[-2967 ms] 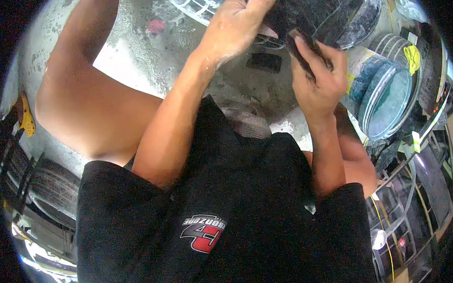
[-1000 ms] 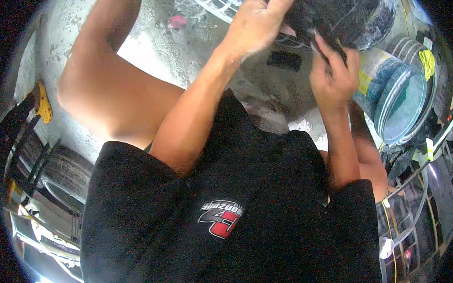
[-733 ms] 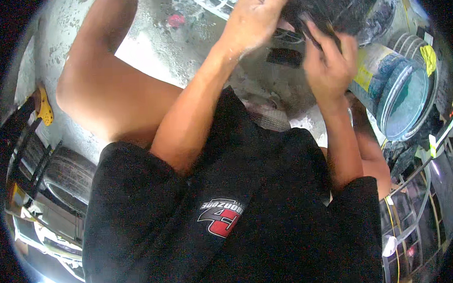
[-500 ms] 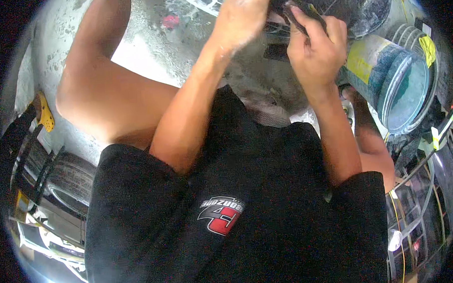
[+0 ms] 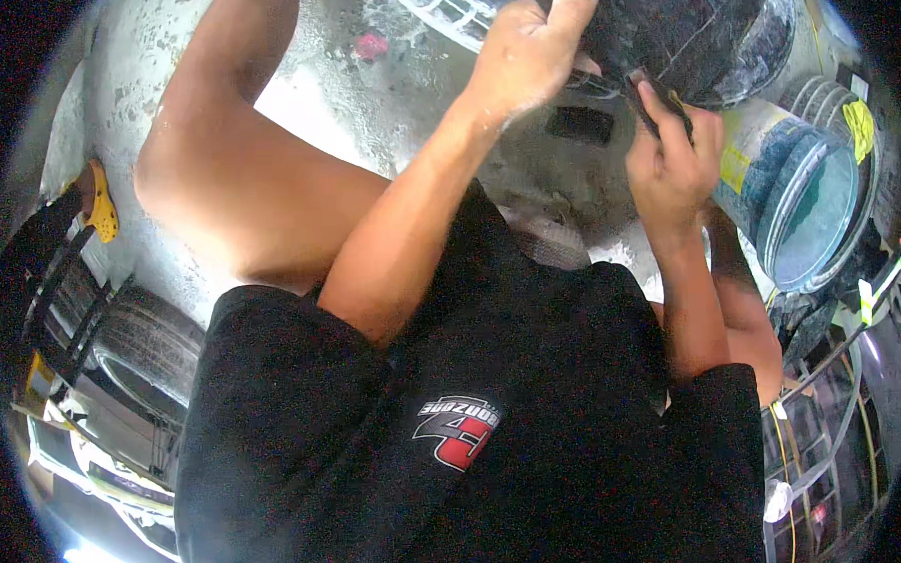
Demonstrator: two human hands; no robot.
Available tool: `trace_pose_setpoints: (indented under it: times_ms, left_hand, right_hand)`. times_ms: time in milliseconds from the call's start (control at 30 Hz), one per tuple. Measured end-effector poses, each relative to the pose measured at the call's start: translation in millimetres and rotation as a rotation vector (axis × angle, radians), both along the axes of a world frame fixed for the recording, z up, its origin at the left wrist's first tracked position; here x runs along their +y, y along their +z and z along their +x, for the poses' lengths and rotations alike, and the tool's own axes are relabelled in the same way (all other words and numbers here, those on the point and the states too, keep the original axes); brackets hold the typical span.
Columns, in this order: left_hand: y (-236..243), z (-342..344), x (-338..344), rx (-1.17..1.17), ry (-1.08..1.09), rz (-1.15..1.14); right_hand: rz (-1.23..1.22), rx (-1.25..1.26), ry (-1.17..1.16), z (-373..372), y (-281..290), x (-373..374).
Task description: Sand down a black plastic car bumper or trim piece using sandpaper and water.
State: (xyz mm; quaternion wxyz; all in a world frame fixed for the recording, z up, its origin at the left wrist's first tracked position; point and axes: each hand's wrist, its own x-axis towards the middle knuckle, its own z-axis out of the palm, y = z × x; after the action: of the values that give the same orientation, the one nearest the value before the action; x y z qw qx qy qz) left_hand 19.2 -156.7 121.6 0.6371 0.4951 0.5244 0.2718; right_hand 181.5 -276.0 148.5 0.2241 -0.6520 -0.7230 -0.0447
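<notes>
At the top of the view lies a dark, scuffed, curved part (image 5: pixel 690 35) with pale dust and scratches. My left hand (image 5: pixel 524 65) is closed on its left edge, thumb on top and fingers mostly hidden underneath. In my right hand (image 5: pixel 675 169) is a thin dark flat block (image 5: pixel 649 108), its forefinger stretched along it. The block's upper tip is at the part's near edge; whether they touch, I cannot tell. Between my hands, a black rectangular pad (image 5: pixel 580 125) lies on the wet grey floor.
To the right a blue-grey bucket (image 5: pixel 807 204) with cloudy water leans beside a ribbed tub, with a yellow cloth (image 5: pixel 859 130) on its rim. A whitish grille-like piece (image 5: pixel 443 12) is at the upper left, and a tire (image 5: pixel 150 337) is at the far left. A yellow clog (image 5: pixel 100 204) shows nearby.
My right hand has drawn back toward me with the flat block, off the dark part's surface. More of the black pad on the floor now shows. The whole view has shifted slightly.
</notes>
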Motion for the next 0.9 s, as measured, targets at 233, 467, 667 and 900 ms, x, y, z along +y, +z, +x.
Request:
trace_pose_setpoints:
  times_ms: [233, 467, 667, 900]
  left_hand:
    - [9.2, -5.0, 2.0, -0.1, 0.004, -0.035]
    - [26.6, -2.6, -4.8, -0.063, 0.063, 0.088]
    - [10.7, -3.0, 4.9, -0.085, 0.001, -0.09]
    - [-8.7, -4.0, -0.3, -0.347, -0.003, -0.012]
  right_hand:
    - [0.009, -0.031, 0.047, -9.9, 4.4, 16.9]
    - [0.002, -0.007, 0.037, -21.1, 8.4, 36.8]
    - [-0.029, -0.012, 0.15, 17.9, 8.3, 19.7]
    - [-0.111, -0.02, 0.333, 22.4, 28.7, 47.0]
